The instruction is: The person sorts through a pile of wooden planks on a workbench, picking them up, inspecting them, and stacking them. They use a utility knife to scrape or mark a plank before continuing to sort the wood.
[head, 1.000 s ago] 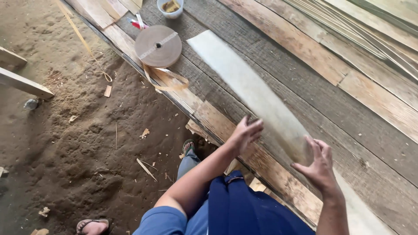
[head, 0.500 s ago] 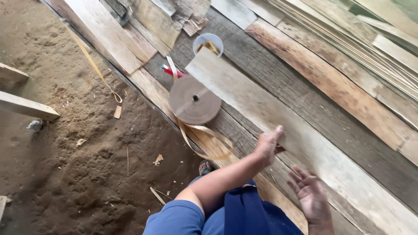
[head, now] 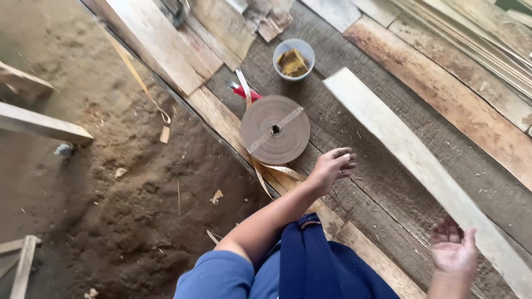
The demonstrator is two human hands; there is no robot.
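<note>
Hands spread, empty: left hand (head: pixel 331 166) nears tape roll (head: pixel 275 129); right hand (head: pixel 454 249) beside strip (head: pixel 410 149). Grip roll's rim squarely.

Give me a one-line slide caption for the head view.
Left hand reaches toward brown tape roll; right hand open beside pale veneer strip.

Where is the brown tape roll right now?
In the head view, the brown tape roll lies flat on the dark boards, centre frame, just below the small bowl and up-left of the left hand.
</note>
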